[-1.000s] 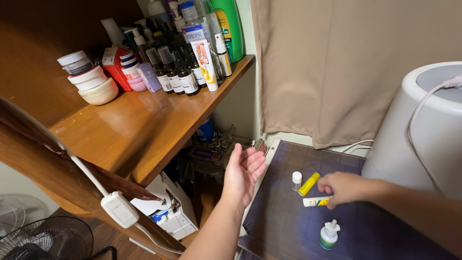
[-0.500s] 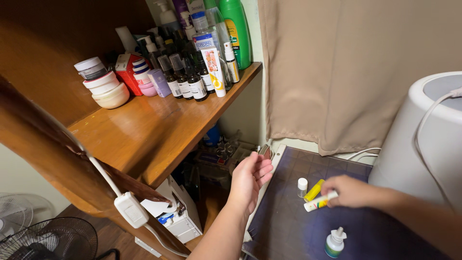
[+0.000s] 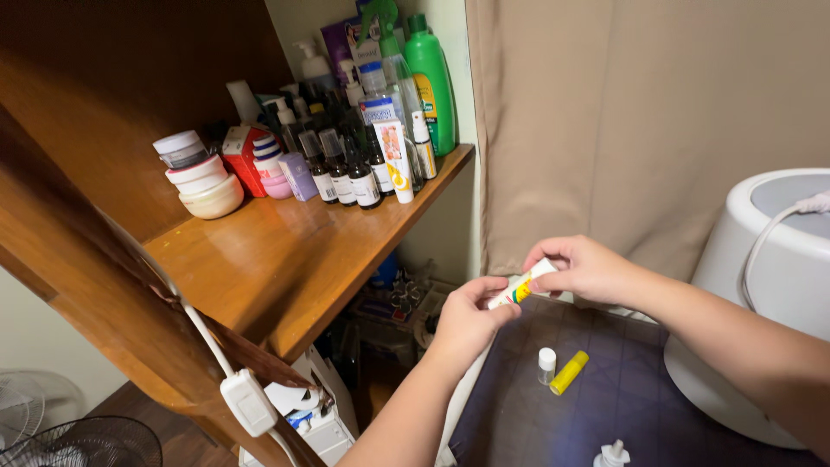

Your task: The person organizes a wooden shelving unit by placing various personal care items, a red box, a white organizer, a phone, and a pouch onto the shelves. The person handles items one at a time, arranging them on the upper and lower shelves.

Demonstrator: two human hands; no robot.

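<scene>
A small white tube with yellow and coloured print (image 3: 521, 286) is held in the air between both hands, in front of the wooden shelf's edge. My right hand (image 3: 586, 268) grips its upper end. My left hand (image 3: 468, 318) pinches its lower end with fingertips. Below them, on a dark blue grid mat (image 3: 536, 415), lie a small clear vial with a white cap (image 3: 546, 364) and a yellow tube (image 3: 569, 373). A white spray bottle top (image 3: 612, 454) shows at the bottom edge.
A wooden shelf (image 3: 294, 259) at left carries cream jars (image 3: 201, 175), dark dropper bottles (image 3: 346, 173), a green bottle (image 3: 432, 82) and other containers. A white round appliance (image 3: 769, 294) with a cord stands right. A beige curtain (image 3: 622, 112) hangs behind. A power strip (image 3: 249, 402) dangles below.
My right hand picked the white printed tube off the mat and lifted it. My left hand rose and took its other end. The view tilted down and left slightly.
</scene>
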